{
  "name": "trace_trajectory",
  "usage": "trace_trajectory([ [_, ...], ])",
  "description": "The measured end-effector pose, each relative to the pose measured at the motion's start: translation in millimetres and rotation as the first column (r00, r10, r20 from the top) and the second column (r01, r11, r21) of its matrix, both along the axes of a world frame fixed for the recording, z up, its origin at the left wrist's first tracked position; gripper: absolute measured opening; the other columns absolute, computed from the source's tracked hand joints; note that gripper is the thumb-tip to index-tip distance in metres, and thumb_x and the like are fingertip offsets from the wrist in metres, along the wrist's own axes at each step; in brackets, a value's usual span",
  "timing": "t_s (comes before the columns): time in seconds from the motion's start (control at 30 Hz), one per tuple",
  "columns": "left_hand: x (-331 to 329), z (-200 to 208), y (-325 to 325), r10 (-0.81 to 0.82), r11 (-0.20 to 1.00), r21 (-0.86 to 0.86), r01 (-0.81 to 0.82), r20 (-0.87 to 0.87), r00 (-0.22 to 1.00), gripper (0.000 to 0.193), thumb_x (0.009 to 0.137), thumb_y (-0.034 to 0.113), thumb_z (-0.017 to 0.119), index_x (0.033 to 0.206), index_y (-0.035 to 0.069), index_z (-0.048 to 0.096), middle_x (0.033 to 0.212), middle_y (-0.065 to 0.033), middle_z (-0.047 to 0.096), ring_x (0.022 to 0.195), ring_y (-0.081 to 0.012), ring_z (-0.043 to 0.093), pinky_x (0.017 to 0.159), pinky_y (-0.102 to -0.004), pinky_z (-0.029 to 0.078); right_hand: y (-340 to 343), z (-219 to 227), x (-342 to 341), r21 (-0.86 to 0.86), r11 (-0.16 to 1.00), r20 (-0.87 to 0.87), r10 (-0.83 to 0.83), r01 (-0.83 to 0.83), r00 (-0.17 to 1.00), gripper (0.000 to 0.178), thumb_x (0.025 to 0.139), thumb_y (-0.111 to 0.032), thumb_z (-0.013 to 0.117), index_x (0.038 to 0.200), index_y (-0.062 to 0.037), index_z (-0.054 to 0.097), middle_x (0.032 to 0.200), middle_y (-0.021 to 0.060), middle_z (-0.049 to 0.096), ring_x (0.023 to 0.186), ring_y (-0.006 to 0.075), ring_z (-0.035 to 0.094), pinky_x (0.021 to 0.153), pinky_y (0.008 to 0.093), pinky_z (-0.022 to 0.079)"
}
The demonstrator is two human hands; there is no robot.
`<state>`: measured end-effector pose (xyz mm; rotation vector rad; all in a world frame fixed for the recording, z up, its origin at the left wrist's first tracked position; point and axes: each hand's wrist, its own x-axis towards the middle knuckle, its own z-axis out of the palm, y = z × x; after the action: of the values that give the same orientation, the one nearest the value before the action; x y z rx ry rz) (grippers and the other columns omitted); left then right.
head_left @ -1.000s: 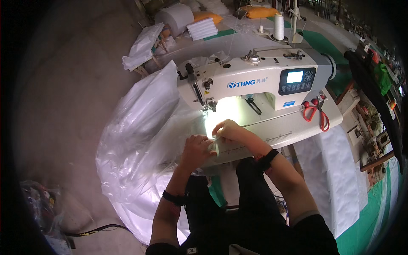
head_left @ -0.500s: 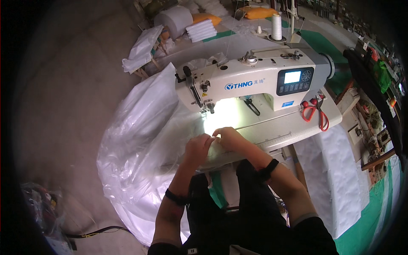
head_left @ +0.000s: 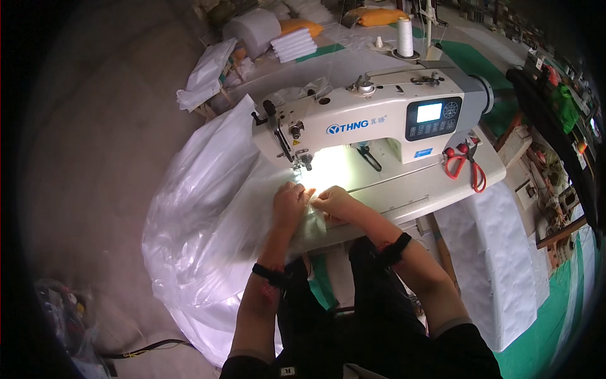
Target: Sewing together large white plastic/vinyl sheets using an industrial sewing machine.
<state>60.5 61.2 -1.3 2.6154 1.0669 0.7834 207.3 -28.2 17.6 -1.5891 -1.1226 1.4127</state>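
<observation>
A large sheet of translucent white plastic film (head_left: 196, 208) spreads over the left of the sewing table and hangs down beside it. My left hand (head_left: 291, 203) is closed on the film's edge, just in front of the needle area of a white sewing machine (head_left: 360, 117). Close by on the right, my right hand (head_left: 336, 203) pinches the same edge between thumb and fingers. The machine's lamp lights the bed brightly behind both hands. The exact grip of the fingertips is partly hidden by the hands.
Red-handled scissors (head_left: 466, 167) lie on the right of the table, and small black thread snips (head_left: 369, 158) rest under the machine arm. A white thread cone (head_left: 404, 38) stands behind. White padded material (head_left: 489, 265) hangs at the right. A black cable (head_left: 148, 347) crosses the floor.
My left hand has moved up toward the needle, and the two hands are slightly farther apart. The right hand has shifted little. The view has tilted slightly.
</observation>
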Motion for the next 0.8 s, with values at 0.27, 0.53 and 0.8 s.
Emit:
trace_trajectory([
  [0.27,-21.9,14.5,-7.7,-0.092,0.995,0.045,0.086,0.168,0.982,0.014,0.082,0.012,0.056,0.089,0.0,0.061,0.089,-0.0142,0.06,0.083,-0.0317,0.056,0.077,-0.0375,0.045,9.4,-11.9,-6.9,0.076,0.991,0.134,-0.116,0.106,0.984,0.022,0.085,-0.018,0.058,0.08,0.0015,0.067,0.056,0.007,0.06,0.044,0.0127,0.055,0.043,0.0273,0.045],
  [0.53,-24.7,8.4,-44.3,-0.194,0.98,-0.034,0.197,0.063,0.979,0.033,0.08,0.022,0.057,0.107,0.004,0.062,0.109,-0.0146,0.06,0.104,-0.0315,0.054,0.093,-0.0394,0.041,5.7,-14.4,-3.6,0.113,0.983,0.049,-0.149,0.142,0.988,0.019,0.085,-0.016,0.058,0.085,0.0006,0.067,0.056,0.0066,0.057,0.04,0.0129,0.051,0.036,0.0279,0.039],
  [0.8,-36.1,13.1,-76.1,-0.185,0.956,0.221,0.193,-0.055,0.981,0.023,0.075,0.022,0.066,0.09,0.006,0.062,0.101,-0.0086,0.062,0.094,-0.0252,0.056,0.083,-0.0401,0.042,6.1,-8.1,-4.7,0.116,0.985,0.03,-0.132,0.128,0.991,0.021,0.084,-0.018,0.059,0.085,0.0015,0.067,0.055,0.0059,0.056,0.037,0.0119,0.047,0.034,0.027,0.037],
])
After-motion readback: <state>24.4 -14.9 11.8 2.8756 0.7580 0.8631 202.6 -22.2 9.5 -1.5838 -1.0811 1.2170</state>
